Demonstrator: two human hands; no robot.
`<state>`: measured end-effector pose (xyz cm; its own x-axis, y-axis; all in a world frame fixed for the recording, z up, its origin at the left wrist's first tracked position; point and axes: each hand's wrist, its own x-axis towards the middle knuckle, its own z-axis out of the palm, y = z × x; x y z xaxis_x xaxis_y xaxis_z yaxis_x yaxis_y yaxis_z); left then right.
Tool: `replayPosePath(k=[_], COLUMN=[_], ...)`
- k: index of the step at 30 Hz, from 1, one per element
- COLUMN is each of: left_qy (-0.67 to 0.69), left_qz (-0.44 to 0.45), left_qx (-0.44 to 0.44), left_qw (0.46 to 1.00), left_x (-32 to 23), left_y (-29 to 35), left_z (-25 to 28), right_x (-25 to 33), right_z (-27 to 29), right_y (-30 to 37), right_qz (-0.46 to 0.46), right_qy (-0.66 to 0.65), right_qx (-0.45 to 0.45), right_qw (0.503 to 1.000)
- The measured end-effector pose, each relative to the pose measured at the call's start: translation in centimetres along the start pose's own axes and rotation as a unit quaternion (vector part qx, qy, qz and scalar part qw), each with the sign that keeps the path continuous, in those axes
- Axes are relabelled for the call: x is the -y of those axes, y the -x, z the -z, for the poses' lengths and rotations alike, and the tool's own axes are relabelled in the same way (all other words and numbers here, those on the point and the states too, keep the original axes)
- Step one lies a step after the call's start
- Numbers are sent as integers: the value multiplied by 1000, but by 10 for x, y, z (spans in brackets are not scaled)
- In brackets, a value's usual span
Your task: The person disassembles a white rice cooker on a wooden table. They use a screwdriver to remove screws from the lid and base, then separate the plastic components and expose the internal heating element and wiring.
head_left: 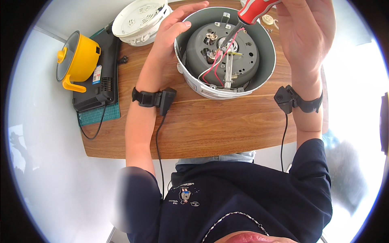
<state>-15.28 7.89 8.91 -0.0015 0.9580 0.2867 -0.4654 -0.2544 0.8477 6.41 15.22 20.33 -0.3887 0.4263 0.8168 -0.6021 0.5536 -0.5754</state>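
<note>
A round white appliance housing (210,92), its underside open upward, stands at the far middle of the table. Inside it sits a grey metal base (245,60) with red and white wires, a metal bracket and several small fittings. My right hand (306,38) grips a screwdriver (255,10) by its red and grey handle. The shaft slants down to the left, its tip near the base's centre; whether it touches a screw I cannot tell. My left hand (169,34) lies against the housing's left wall, fingers stretched and thumb at the rim.
A white plastic bottom cover (139,22) lies far left. Left of it are a yellow pot (83,56) with a lid, a black corded appliance (95,91) and a green cutting mat (109,113). Small pale parts (267,19) lie right of the housing. Both wrists wear black corded devices.
</note>
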Motion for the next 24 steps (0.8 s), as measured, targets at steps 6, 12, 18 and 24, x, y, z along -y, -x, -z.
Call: replayPosePath(k=[6, 12, 18, 24], left_qy=[-414, -523, -478, -499], left_qz=[-175, -77, -93, -122], left_qx=[58, 115, 124, 102], left_qw=[891, 841, 864, 852], left_x=[-36, -79, -66, -79], left_y=[-5, 19, 17, 22], left_z=[20, -53, -39, -49], right_x=[-2, 9, 7, 41], right_z=[1, -6, -3, -14], right_y=[-5, -4, -1, -5], right_qz=[-14, 36, 36, -47], right_qy=[15, 110, 115, 108], right_qx=[3, 11, -8, -67], right_qw=[1000, 993, 993, 991])
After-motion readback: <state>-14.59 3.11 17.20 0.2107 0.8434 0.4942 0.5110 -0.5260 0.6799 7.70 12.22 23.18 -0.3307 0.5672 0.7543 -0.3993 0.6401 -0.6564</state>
